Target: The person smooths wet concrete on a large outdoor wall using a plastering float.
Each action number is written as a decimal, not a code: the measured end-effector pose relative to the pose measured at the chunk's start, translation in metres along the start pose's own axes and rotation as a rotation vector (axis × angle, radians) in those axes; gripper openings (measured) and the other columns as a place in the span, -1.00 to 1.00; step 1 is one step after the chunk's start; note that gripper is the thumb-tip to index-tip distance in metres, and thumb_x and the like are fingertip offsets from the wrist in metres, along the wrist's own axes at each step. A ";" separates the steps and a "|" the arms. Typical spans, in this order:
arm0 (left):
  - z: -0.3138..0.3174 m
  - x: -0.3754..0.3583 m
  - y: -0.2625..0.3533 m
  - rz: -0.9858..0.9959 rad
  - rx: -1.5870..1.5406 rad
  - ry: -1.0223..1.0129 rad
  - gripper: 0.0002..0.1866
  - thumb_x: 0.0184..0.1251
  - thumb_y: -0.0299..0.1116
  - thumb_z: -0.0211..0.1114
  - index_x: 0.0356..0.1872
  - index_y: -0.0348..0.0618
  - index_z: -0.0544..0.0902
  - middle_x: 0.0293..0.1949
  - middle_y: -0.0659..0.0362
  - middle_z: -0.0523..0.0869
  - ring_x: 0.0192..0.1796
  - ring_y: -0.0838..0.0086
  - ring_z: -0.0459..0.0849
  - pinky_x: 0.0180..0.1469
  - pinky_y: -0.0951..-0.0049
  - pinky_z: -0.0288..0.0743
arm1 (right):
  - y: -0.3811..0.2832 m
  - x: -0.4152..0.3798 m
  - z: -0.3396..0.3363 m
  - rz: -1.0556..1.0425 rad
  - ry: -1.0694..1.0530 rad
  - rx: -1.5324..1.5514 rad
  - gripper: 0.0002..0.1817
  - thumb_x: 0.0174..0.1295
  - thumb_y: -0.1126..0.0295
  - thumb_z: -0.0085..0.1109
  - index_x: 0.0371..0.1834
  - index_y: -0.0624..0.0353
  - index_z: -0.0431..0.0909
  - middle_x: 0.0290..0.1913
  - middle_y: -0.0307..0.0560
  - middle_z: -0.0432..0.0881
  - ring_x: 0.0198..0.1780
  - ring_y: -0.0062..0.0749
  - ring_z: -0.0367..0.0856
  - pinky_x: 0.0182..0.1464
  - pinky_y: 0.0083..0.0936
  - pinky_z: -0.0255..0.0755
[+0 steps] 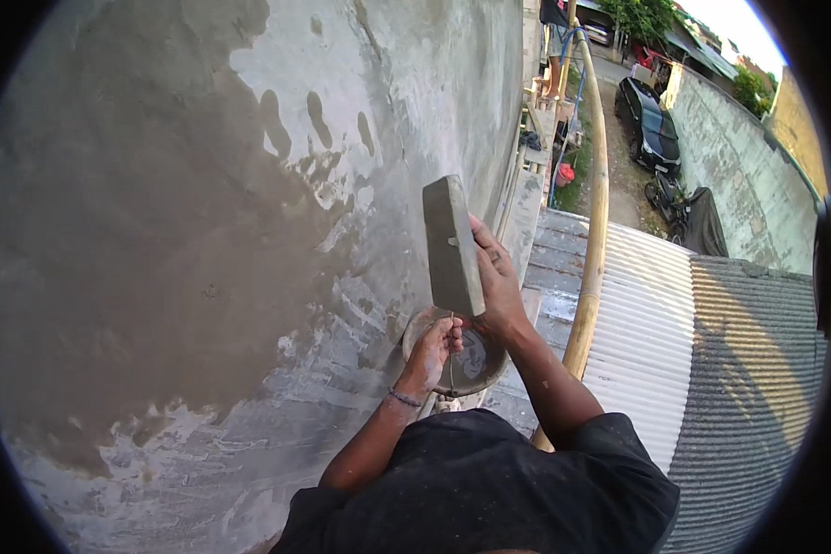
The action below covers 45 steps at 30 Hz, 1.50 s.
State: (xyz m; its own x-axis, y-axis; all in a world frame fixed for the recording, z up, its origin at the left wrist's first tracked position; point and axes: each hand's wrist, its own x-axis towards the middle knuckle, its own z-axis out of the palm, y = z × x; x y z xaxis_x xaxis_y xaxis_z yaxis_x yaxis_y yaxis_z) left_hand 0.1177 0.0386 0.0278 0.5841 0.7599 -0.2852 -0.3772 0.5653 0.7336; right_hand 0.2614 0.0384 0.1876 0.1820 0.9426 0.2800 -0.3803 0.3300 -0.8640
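Note:
My right hand point(500, 288) is closed on a grey plastering float point(445, 245), held up on edge close to the wall with its long flat face turned to the left. A small pale spot marks the middle of that face. Below it, my left hand point(430, 355) grips the thin wire handle of a bucket point(500, 367). Grey residue coats the bucket's inside, partly hidden by the float and my left hand. On the left, the plastered wall point(175, 240) has a broad darker, damp-looking patch and lighter, streaked areas with splashes.
A curved bamboo pole point(596, 203) runs along my right side. Beyond and below it are corrugated roofing point(642, 323), a dark car point(651, 120) and a covered motorbike point(702, 222). Farther along the wall, a person point(554, 55) stands near planks.

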 end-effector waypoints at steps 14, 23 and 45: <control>-0.010 -0.007 -0.017 0.011 0.004 0.020 -0.77 0.42 -0.16 0.18 -0.14 -0.09 0.59 -0.36 0.34 0.53 -0.29 0.63 0.51 -0.15 0.55 0.43 | -0.085 0.085 0.133 -0.924 0.003 -0.605 -0.53 0.39 0.54 -0.09 0.38 0.28 0.35 -0.14 -0.02 0.49 -0.19 -0.40 0.44 -0.09 -0.44 0.39; -0.024 -0.006 -0.027 -0.042 -0.008 0.001 -0.72 0.48 -0.22 0.11 -0.05 -0.23 0.55 -0.32 0.28 0.55 -0.26 0.57 0.53 -0.11 0.50 0.46 | -0.071 0.096 0.173 -1.202 0.027 -0.729 -0.36 0.11 0.73 0.03 0.33 0.09 0.49 -0.27 -0.06 0.44 -0.36 -0.38 0.45 -0.38 -0.45 0.44; -0.016 0.004 -0.029 -0.036 0.014 0.012 -0.74 0.47 -0.17 0.13 -0.10 -0.16 0.55 -0.33 0.29 0.53 -0.27 0.58 0.52 -0.11 0.52 0.45 | -0.139 0.147 0.214 -1.457 0.051 -0.564 -0.44 0.11 0.73 -0.01 0.21 0.13 0.60 -0.38 -0.05 0.44 -0.37 -0.35 0.42 -0.30 -0.53 0.36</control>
State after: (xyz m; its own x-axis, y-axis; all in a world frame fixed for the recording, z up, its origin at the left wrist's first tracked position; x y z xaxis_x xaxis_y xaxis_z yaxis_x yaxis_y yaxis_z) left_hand 0.1193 0.0300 -0.0038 0.5882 0.7431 -0.3191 -0.3459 0.5878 0.7314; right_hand 0.1468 0.1426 0.4384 0.1113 -0.1669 0.9797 0.5186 0.8507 0.0860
